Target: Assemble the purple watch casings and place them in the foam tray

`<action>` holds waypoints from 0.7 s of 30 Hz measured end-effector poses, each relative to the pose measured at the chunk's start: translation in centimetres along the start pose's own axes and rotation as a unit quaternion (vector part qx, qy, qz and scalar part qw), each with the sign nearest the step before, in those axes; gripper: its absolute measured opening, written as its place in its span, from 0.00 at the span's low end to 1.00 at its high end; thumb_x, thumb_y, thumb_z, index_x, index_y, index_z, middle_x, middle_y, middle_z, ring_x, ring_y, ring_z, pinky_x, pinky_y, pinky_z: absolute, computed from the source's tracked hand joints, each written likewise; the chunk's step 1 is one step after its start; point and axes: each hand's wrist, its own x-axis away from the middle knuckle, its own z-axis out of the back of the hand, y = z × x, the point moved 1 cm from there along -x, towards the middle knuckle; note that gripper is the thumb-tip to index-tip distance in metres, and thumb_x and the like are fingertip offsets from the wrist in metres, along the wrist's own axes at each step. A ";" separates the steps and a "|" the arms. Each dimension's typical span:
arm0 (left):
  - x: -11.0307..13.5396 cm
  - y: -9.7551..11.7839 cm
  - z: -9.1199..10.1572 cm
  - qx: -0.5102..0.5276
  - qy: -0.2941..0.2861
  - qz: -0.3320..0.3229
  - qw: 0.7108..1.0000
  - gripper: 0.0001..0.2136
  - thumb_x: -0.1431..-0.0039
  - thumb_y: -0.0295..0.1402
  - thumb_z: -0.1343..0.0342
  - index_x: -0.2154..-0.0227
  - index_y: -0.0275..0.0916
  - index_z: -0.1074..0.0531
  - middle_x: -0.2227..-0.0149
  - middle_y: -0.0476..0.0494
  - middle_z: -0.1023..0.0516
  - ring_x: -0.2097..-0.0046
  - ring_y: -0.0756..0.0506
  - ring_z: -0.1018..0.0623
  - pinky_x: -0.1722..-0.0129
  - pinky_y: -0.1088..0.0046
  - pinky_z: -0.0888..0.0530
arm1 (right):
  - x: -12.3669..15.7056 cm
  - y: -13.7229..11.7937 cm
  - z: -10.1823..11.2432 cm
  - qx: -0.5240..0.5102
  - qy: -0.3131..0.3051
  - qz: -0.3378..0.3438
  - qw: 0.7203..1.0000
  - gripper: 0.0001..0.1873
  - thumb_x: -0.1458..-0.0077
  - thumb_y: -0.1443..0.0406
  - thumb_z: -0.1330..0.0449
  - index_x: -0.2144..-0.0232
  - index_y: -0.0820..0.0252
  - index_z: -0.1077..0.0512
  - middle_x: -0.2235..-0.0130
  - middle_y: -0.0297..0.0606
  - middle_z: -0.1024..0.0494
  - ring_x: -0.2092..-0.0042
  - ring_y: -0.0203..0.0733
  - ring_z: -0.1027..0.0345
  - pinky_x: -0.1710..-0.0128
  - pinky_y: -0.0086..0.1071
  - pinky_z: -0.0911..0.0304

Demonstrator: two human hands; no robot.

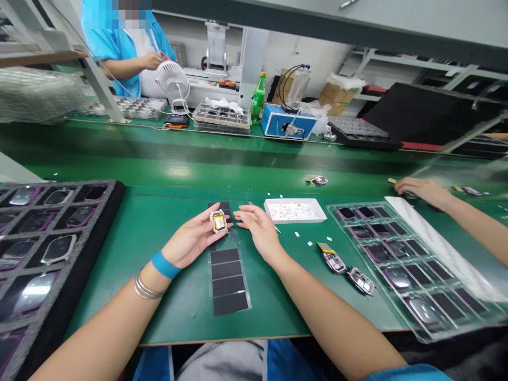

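Note:
My left hand is closed around a small silver watch case, its yellow-edged inside facing up. Just right of it, my right hand has its fingers stretched loosely toward the case, with a gap between them. A small dark tip shows behind those fingers, too little to name. Beneath and between the hands lies a clear strip of black rectangular stickers. Close by the right hand stands a white box with many tiny white pieces. Beside my right forearm rests an opened watch, next to another watch part.
A black foam tray of watches borders the left side. At right is a clear plastic tray with watch parts and black pieces. Another person's hand reaches in from the right. Across the bench are a person, a white fan and a blue machine.

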 end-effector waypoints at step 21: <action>15.1 7.7 6.5 -0.668 0.274 -0.369 0.585 0.20 0.45 0.31 0.44 0.48 0.42 0.35 0.52 0.43 0.27 0.51 0.45 0.28 0.49 0.68 0.32 | -0.2 1.1 0.4 0.242 -0.007 -0.001 0.970 0.28 0.54 0.42 0.45 0.62 0.59 0.29 0.67 0.43 0.22 0.62 0.47 0.26 0.58 0.37 0.31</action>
